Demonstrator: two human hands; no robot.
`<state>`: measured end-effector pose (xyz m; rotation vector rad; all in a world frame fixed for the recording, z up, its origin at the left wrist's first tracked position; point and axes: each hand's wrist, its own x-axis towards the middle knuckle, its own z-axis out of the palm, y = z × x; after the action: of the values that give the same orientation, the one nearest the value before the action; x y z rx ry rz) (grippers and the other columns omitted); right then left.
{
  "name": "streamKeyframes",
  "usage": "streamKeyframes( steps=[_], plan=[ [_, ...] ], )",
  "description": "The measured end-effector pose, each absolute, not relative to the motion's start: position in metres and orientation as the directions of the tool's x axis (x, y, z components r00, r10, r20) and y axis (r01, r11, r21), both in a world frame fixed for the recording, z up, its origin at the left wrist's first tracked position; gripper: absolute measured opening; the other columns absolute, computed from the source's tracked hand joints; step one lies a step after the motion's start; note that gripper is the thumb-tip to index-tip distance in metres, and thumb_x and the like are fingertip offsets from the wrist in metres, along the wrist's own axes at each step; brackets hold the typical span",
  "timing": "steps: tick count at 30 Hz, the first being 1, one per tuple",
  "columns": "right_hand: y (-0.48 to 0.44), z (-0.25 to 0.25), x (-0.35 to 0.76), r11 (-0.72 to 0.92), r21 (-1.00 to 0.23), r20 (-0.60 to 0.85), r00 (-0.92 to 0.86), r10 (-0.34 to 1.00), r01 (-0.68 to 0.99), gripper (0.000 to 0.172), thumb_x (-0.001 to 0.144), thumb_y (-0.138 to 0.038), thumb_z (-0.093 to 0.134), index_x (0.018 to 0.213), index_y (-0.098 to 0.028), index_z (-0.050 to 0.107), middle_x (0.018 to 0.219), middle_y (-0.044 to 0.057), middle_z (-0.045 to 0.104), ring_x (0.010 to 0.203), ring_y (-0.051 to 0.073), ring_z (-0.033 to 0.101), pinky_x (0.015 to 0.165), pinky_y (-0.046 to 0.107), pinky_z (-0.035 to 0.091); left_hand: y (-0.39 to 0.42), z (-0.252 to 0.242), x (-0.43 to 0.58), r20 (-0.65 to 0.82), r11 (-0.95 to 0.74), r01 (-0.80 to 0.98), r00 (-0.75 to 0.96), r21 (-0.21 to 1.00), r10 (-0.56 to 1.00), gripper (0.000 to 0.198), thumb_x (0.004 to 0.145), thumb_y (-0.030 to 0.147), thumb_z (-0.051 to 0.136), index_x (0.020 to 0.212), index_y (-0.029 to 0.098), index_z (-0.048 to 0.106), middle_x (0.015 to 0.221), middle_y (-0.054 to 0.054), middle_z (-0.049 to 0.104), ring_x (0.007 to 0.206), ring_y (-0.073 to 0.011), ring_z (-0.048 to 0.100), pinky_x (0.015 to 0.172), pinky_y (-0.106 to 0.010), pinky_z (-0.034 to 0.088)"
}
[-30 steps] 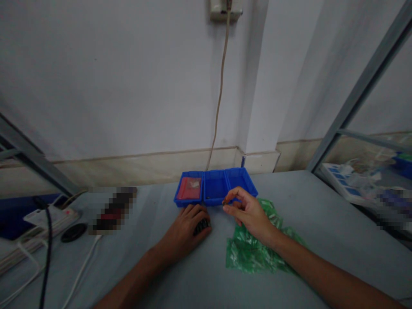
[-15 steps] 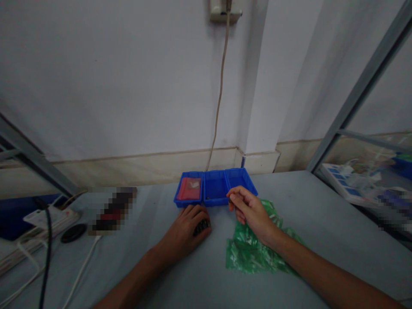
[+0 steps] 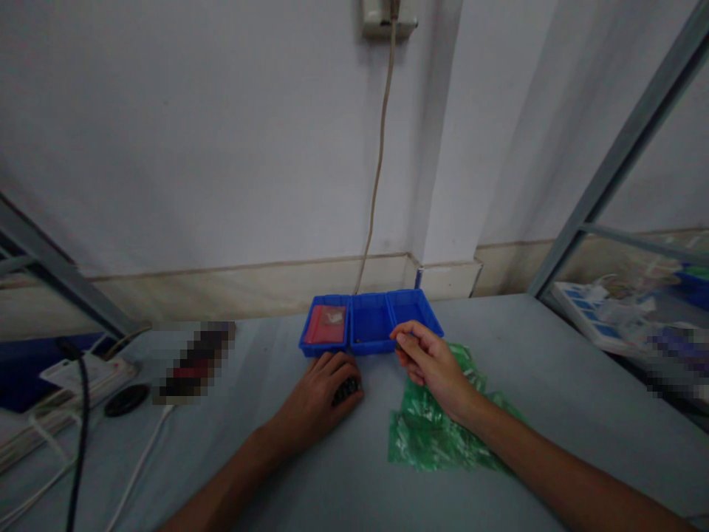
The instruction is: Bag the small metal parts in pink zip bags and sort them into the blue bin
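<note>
Three blue bins (image 3: 372,346) stand side by side near the wall; the left one holds a red packet (image 3: 320,325). Just in front of that bin, my left hand (image 3: 328,391) curls over a small dark object (image 3: 347,390) on the table. My right hand (image 3: 429,362) is raised at the front of the right bin, thumb and fingers pinched together; a small dark bit shows at the fingertips, too small to name. Under the right wrist lies crumpled green plastic wrap (image 3: 424,440).
A pixelated item (image 3: 193,366) with a white cable (image 3: 138,469) and a black disc (image 3: 127,400) lie at left. A black cable (image 3: 82,443) runs down there. Metal frame posts (image 3: 614,155) flank the table. Bags and a white-and-blue tray (image 3: 587,318) are at right.
The fingers of my right hand have shifted slightly in their pinch. My left hand stays in the same place.
</note>
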<state>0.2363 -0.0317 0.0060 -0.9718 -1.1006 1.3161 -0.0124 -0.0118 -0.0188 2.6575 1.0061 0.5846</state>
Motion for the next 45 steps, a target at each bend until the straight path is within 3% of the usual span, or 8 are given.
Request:
streamKeyframes(
  steps=[11, 26, 45],
  plan=[
    [-0.0311, 0.0065, 0.2352, 0.043, -0.967, 0.056, -0.045, 0.997, -0.251, 0.037, 0.089, -0.057, 0.079, 0.101, -0.023, 0.070, 0.068, -0.005, 0.058, 0.043, 0.005, 0.032, 0.039, 0.019, 0.021, -0.0123, -0.0181, -0.0125, 0.290, -0.735, 0.578, 0.679, 0.354, 0.674, 0.010, 0.102, 0.028, 0.069, 0.110, 0.024, 0.066, 0.121, -0.006, 0.068, 0.109, -0.0280, 0.059, 0.096, -0.044, 0.048],
    [-0.0293, 0.0033, 0.2351, 0.121, -0.972, 0.124, -0.003, 0.992, -0.200, 0.029, 0.088, -0.048, 0.080, 0.103, -0.026, 0.068, 0.093, 0.001, 0.073, 0.042, 0.005, 0.037, 0.037, 0.021, 0.026, -0.0112, -0.0203, -0.0132, 0.296, -0.736, 0.572, 0.678, 0.361, 0.672, 0.011, 0.102, 0.029, 0.070, 0.110, 0.024, 0.067, 0.120, -0.005, 0.068, 0.108, -0.0266, 0.060, 0.095, -0.042, 0.048],
    [-0.0292, 0.0025, 0.2353, 0.134, -0.984, 0.135, 0.001, 0.991, -0.116, 0.030, 0.087, -0.045, 0.081, 0.104, -0.025, 0.068, 0.100, 0.002, 0.069, 0.043, 0.004, 0.041, 0.037, 0.020, 0.029, -0.0111, -0.0184, -0.0121, 0.266, -0.725, 0.580, 0.681, 0.372, 0.682, 0.010, 0.102, 0.027, 0.069, 0.111, 0.024, 0.065, 0.121, -0.005, 0.067, 0.110, -0.0272, 0.058, 0.098, -0.044, 0.047]
  ],
)
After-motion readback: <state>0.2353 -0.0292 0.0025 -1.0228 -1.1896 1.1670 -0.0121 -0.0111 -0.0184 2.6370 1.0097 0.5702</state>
